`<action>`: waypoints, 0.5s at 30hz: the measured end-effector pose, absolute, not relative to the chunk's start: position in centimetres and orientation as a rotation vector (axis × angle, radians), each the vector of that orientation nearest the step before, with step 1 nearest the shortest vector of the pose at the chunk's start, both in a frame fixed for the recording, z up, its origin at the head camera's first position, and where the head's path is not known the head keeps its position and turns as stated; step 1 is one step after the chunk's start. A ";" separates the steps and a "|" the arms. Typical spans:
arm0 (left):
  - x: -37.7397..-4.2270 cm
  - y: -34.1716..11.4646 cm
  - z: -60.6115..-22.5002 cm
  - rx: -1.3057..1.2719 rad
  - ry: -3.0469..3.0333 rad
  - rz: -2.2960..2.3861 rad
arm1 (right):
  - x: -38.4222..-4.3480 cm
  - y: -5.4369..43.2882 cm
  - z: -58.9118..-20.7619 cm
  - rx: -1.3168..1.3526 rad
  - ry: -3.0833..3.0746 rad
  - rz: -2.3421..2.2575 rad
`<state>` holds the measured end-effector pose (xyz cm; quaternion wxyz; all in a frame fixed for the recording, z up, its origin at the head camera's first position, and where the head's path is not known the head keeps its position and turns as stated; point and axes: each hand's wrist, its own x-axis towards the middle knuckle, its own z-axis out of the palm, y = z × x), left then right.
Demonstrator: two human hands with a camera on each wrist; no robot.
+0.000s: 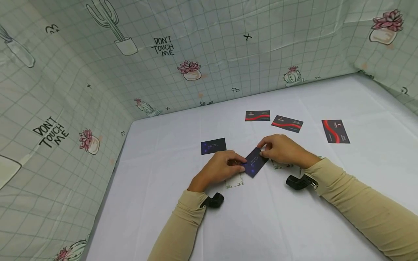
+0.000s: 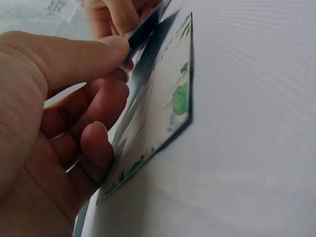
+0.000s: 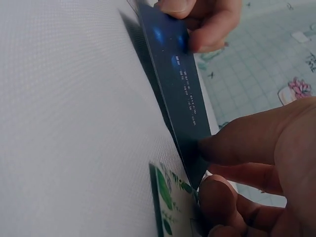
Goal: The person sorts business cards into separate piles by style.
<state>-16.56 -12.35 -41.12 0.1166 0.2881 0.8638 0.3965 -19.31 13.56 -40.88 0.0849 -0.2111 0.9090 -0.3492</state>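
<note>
A dark blue card [image 1: 253, 164] with small pale print and glowing blue spots is held between both hands, tilted just over the table. My left hand [image 1: 222, 166] pinches its left end between thumb and fingers. At the opposite end my right hand [image 1: 281, 149] pinches it the same way, as the right wrist view shows along the card's length [image 3: 175, 84]. Under the left hand lies a white card with green leaves [image 2: 170, 98], partly covered by the fingers. Another leaf-patterned card [image 3: 173, 207] lies below the right hand, mostly hidden in the head view.
A second dark blue card [image 1: 213, 146] lies just beyond the left hand. Farther back are three black cards with red waves: one at left [image 1: 257, 115], one in the middle [image 1: 287, 123], one at right [image 1: 335, 131]. A cactus-print cloth [image 1: 209, 47] walls the white table.
</note>
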 end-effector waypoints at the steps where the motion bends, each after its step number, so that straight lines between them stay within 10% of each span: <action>1: -16.6 -12.3 -41.1 0.826 2.533 1.168 | -19.3 13.6 -40.8 -0.626 2.710 -1.048; 15: -16.9 -13.2 -41.4 0.710 2.537 1.361 | -19.2 13.1 -41.4 -0.593 2.733 -1.272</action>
